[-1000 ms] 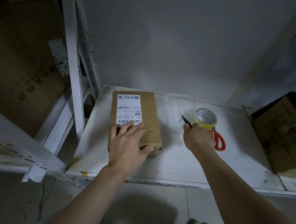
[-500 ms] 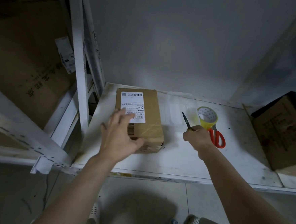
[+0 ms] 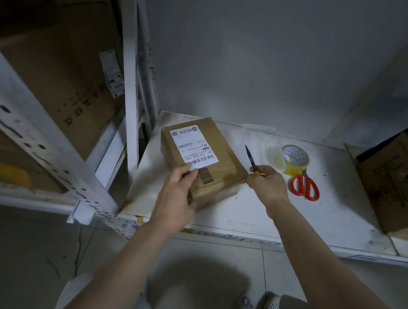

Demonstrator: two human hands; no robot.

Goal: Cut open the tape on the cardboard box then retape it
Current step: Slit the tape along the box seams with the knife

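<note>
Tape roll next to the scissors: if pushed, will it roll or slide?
The tape roll seems tilted, leaning on the scissors, so it would probably slide or flop flat. Set on edge, its round shape would likely roll. It looks light.

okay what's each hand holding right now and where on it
The right hand pinches a small knife by its handle end, blade pointing up and away. The left hand holds the cardboard box at its near left corner.

Matt brown cardboard box (image 3: 205, 159) with a smooth white paper label (image 3: 194, 146); glossy yellow tape roll (image 3: 294, 160); shiny red plastic-handled scissors (image 3: 304, 188); scuffed white-painted shelf (image 3: 266, 214).
</note>
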